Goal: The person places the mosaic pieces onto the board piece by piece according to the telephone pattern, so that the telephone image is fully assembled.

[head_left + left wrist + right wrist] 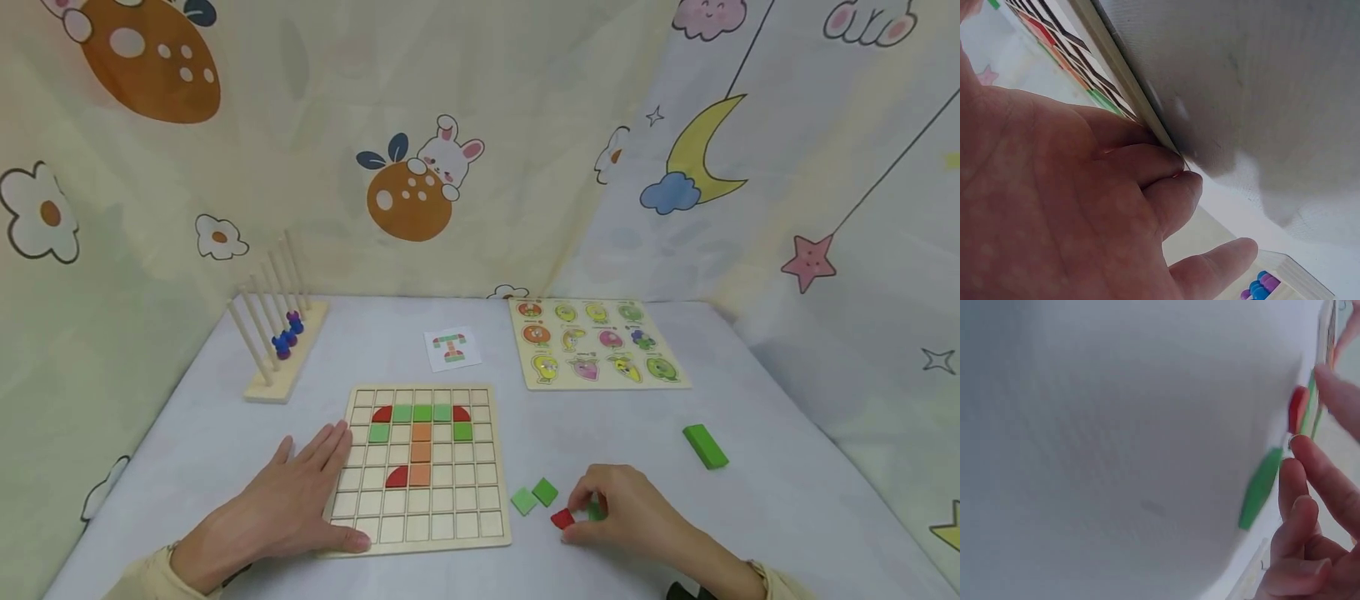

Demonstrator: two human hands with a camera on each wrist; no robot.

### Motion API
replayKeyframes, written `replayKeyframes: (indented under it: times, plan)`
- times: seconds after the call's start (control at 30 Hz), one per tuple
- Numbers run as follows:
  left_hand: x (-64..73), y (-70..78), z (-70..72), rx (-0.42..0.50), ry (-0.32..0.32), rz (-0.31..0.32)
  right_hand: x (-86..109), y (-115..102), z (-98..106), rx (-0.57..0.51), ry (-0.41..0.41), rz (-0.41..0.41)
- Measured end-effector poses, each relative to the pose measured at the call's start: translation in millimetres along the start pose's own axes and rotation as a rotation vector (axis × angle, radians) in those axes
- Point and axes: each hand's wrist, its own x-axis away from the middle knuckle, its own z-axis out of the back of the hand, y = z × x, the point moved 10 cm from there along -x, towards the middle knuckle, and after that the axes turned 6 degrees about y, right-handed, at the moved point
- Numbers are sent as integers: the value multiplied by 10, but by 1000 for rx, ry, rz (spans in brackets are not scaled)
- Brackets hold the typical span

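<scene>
A square wooden grid board [457, 527] lies at the middle front of the table. On it, red quarter-round tiles, green square tiles and orange square tiles [421, 452] form a T-like figure. My left hand [281, 500] rests flat along the board's left edge, fingers straight, thumb over the near corner. In the left wrist view its fingertips touch the board's rim [1129, 81]. Right of the board, my right hand [626, 510] pinches a red tile [562, 519] between thumb and index finger at the table top. A green tile [596, 510] lies partly hidden under that hand.
Two loose green tiles [535, 496] lie between board and right hand. A green block [705, 447] lies farther right. Behind are a pattern card [452, 348], a fruit puzzle board [600, 346] and, at left, a peg stand [300, 358] with blue and purple beads.
</scene>
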Motion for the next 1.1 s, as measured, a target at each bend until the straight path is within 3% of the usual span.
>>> replayKeyframes:
  times: [0.23,0.4,0.7,0.97,1.1]
  plan:
    - [0,20,11,-1,18,-16,0,-99,-41,7,-4,73]
    - [-1,24,15,3,19,-17,8,-169,-48,38,18,61]
    - [5,14,2,8,2,-4,1,-405,-54,227,120,153]
    - [5,7,-3,11,-2,-2,15,-454,-92,194,33,227]
    - [6,-3,-4,10,-2,-1,14,-388,-56,129,19,196]
